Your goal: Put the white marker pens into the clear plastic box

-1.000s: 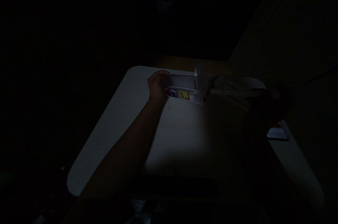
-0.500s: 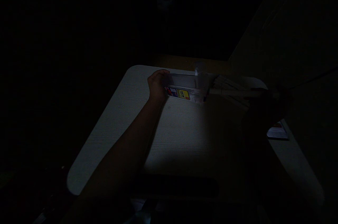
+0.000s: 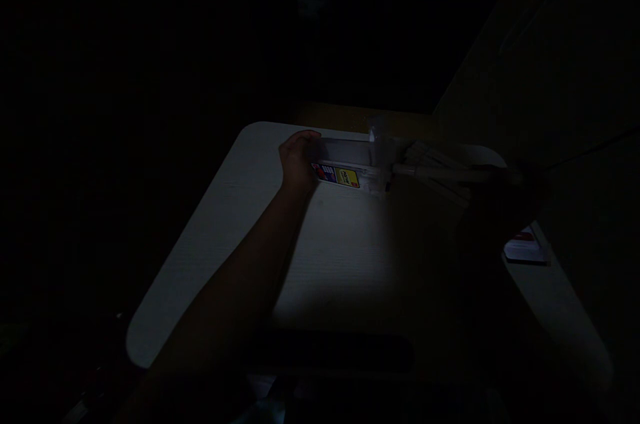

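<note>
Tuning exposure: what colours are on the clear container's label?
The label is yellow at right, dark blue and red at left; best in head view.

Tabletop: pale, faintly grained, visible corners rounded. Beyond its far edge: a brown strip, then a near-black surface. To its right: a dim wall. Lighting poor; tabletop faintly lit left and centre, shadowed right. Area left of tabletop too dark to identify.
</note>
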The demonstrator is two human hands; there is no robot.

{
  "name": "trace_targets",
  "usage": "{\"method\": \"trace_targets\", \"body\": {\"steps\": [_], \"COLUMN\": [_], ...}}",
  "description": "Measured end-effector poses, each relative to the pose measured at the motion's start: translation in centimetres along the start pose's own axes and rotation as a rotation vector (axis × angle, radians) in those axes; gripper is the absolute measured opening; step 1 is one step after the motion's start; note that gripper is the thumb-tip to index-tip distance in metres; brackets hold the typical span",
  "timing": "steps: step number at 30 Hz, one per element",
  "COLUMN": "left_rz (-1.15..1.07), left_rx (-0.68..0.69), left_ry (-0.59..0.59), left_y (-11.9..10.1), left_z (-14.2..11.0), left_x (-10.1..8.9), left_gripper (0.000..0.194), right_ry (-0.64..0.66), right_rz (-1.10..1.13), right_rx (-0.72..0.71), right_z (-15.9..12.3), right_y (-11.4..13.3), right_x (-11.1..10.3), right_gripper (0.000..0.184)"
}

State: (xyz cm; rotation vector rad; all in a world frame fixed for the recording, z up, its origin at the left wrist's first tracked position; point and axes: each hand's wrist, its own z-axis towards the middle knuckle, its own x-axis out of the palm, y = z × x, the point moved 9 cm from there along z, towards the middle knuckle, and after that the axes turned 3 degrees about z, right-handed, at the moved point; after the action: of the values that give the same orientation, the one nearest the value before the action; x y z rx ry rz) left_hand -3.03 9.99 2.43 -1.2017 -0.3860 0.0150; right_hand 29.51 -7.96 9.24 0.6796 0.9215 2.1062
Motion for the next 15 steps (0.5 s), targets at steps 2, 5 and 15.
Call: {"method": "trace_targets", "body": {"steps": [2,5,15], "left_rz": [-0.015,-0.020,-0.013], "left_rx": [-0.005,-0.004,-0.013], "left_ry": [0.002,-0.006,-0.010], "left_y": [0.3,0.3,-0.1], "left_z": [0.1,0.1,-0.1], "left_x": [-0.1,-0.1,0.1], "left_gripper": [0.021,0.021,0.021], "right_ry": [-0.037,-0.017,0.009], "right_rz": [-0.002,-0.002,0.123], "right_rx": [-0.049,-0.040,-0.109], "right_z": [-0.2,-0.4,-0.4], "right_y": [0.4,0.3,-0.2], "right_x": [-0.3,0.2,0.7], "right_gripper": [0.030,0.030,0.026]}}
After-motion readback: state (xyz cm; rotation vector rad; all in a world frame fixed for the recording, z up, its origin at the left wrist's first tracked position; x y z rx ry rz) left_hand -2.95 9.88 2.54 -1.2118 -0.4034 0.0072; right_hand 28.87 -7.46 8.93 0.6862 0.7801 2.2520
